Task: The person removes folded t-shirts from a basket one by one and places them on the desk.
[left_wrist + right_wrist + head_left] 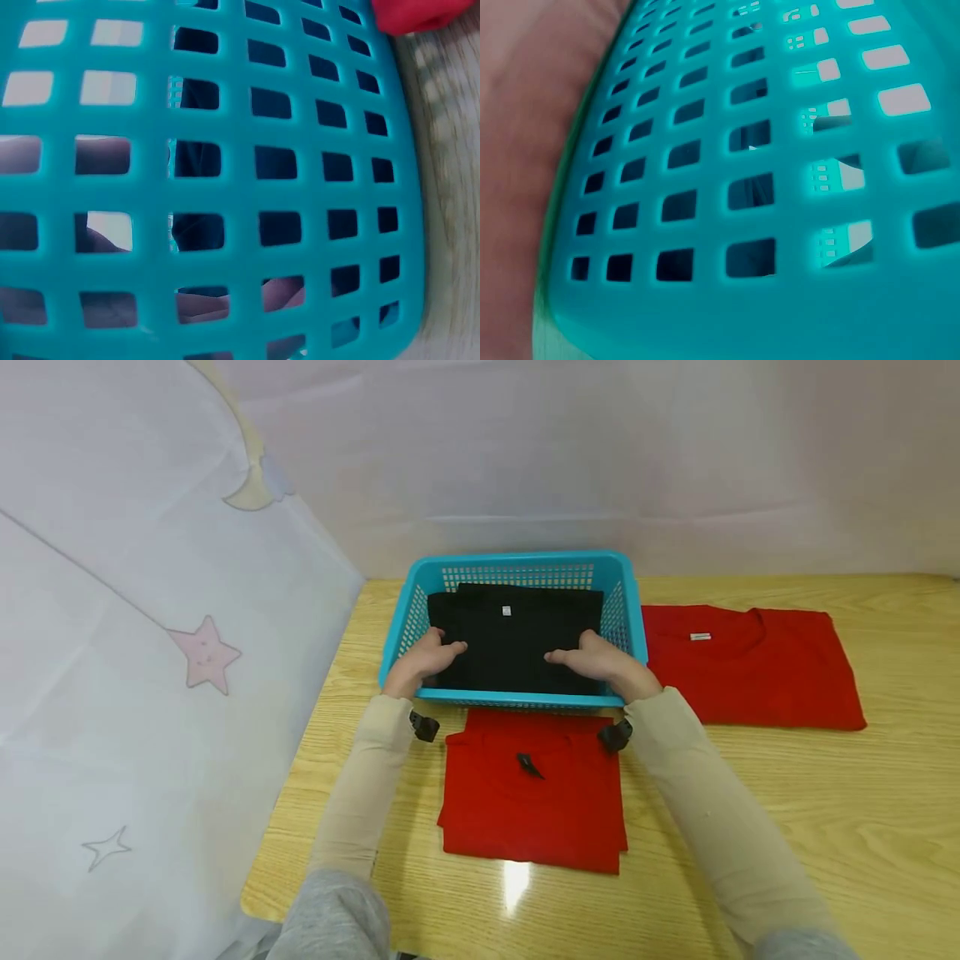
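A folded black garment (502, 647), with a small white label near its far edge, lies inside a blue plastic basket (517, 558). My left hand (430, 657) reaches over the near left rim and holds the garment's left side, thumb on top. On the opposite side my right hand (596, 657) holds it the same way, thumb pointing inward. The other fingers are hidden in the head view behind the cloth. Through the holes of the basket wall (236, 195), the left wrist view shows parts of fingers beside dark cloth. Dark cloth also shows through the holes in the right wrist view.
Folded red garments (532, 810) lie stacked in front of the basket, with a small dark mark on top. To its right is another folded red garment (757, 672) with a white label. The wooden table (840, 810) meets a pale curtain (600, 460) behind.
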Tool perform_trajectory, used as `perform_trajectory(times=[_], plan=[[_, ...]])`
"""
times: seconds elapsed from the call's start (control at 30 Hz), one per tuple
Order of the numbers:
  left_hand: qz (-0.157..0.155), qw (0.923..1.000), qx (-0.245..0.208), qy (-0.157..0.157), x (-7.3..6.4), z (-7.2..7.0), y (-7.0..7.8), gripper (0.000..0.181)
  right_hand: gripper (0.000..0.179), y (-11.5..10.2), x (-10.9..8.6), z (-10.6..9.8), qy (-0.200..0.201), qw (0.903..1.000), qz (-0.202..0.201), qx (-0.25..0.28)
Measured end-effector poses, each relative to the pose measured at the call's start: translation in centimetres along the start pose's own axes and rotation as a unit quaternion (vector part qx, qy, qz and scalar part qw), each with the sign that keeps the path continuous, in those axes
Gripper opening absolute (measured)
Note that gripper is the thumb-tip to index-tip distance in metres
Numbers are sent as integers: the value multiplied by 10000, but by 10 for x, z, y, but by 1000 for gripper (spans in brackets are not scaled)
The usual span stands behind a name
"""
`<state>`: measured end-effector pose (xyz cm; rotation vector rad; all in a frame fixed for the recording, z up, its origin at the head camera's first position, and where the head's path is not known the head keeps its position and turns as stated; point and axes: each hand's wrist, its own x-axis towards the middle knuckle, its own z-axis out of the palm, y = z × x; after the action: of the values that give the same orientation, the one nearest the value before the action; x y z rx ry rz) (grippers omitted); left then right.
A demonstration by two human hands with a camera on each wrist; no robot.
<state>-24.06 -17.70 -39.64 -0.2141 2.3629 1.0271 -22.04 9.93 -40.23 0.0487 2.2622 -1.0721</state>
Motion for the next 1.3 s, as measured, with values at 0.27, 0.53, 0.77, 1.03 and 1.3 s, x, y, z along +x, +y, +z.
perform_trajectory(times=[0.27, 0.53, 0.77, 1.03, 1.3], plan=[[80, 9998, -146, -79, 4, 0, -3, 73, 93, 1, 1, 0, -71, 9994, -110, 326], [266, 9968, -715, -258, 6, 0, -5, 66, 80, 2, 2, 1, 245, 9982, -195, 505], [454, 9920, -1134, -318, 5, 0, -4, 62, 69, 3, 2, 1, 469, 9958, -552, 561], [548, 9902, -1279, -67, 8, -2, -8, 61, 71, 4, 3, 1, 561, 9906, -710, 1027], [729, 9884, -1325, 129, 8, -3, -9, 60, 75, 5, 5, -2, 490, 9830, -800, 1577]])
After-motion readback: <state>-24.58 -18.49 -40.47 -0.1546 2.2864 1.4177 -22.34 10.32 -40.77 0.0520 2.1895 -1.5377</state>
